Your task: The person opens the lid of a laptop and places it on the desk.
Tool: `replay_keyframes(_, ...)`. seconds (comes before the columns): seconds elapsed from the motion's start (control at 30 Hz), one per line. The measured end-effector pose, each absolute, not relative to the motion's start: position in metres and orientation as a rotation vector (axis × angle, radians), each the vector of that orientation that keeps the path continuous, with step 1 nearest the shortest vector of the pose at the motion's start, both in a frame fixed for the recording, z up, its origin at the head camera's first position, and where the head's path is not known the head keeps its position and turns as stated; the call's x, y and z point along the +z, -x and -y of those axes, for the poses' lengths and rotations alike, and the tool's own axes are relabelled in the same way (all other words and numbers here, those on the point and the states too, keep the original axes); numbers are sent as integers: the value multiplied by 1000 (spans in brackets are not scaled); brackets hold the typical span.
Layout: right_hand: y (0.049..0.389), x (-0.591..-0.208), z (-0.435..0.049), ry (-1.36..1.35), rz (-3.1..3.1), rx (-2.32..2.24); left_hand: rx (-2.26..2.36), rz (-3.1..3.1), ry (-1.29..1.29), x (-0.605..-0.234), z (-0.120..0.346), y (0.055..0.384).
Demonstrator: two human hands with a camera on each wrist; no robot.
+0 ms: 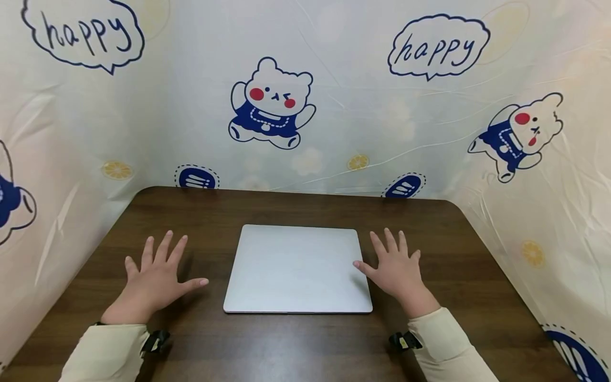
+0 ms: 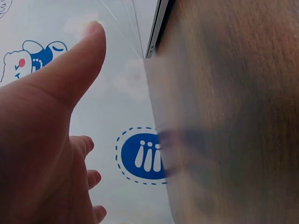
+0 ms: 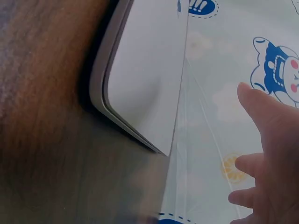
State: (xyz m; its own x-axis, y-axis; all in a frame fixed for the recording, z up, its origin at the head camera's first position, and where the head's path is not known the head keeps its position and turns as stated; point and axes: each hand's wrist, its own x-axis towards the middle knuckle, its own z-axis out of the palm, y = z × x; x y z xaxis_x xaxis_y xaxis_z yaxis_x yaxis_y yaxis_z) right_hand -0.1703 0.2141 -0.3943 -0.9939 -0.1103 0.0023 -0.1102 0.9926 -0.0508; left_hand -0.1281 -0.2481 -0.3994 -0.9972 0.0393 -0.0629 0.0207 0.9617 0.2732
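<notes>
A closed silver laptop point(image 1: 297, 270) lies flat in the middle of the brown wooden table. To its left, my left hand point(image 1: 154, 278) is held over the tabletop with fingers spread and nothing in it. My right hand point(image 1: 397, 269) hovers at the laptop's right side, fingers also spread, its thumb overlapping the right edge in the head view. A soft shadow of that hand falls on the lid. In the right wrist view, the laptop's rounded corner point(image 3: 105, 100) and thin side edge show, apart from the fingers. The left wrist view catches only a strip of the laptop's side point(image 2: 156, 28).
The wooden table point(image 1: 296, 350) has rounded far corners. A pale printed curtain point(image 1: 353, 122) with bears and speech bubbles surrounds its back and both sides. Dark straps with small devices point(image 1: 156, 341) sit at both wrists, below light sleeves point(image 1: 107, 353).
</notes>
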Motion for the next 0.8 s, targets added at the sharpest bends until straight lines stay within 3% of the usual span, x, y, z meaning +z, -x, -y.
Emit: replay_keyframes(0.8, 157, -403, -196, 324, -3141, -107, 461, -3041, -55, -410, 249, 118)
